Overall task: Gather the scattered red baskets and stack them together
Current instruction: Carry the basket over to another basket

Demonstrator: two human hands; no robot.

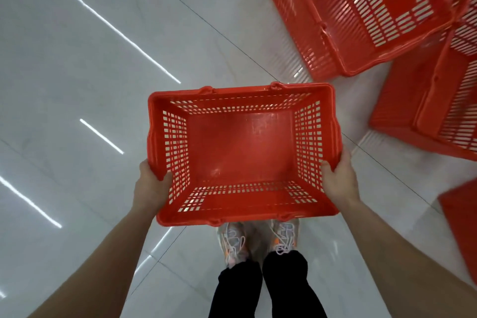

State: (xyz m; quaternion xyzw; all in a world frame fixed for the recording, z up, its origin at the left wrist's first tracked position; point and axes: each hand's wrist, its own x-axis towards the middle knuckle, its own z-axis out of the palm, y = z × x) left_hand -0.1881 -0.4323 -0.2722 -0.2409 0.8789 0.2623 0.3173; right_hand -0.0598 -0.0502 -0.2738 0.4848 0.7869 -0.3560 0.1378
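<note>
I hold a red plastic basket [242, 157] level in front of me, its open top facing up and nothing inside. My left hand [152, 186] grips its left short rim, my right hand [339, 178] its right short rim. A second red basket [361, 15] lies tipped on its side on the floor at the upper right. A third red basket [433, 100] lies tipped next to it at the right edge. A blurred red corner of another basket [462, 222] shows at the lower right edge.
The floor [77, 59] is glossy white tile with streaks of reflected ceiling light. My feet in light sneakers [258, 242] and dark trousers stand directly under the held basket. Open floor stretches to the left.
</note>
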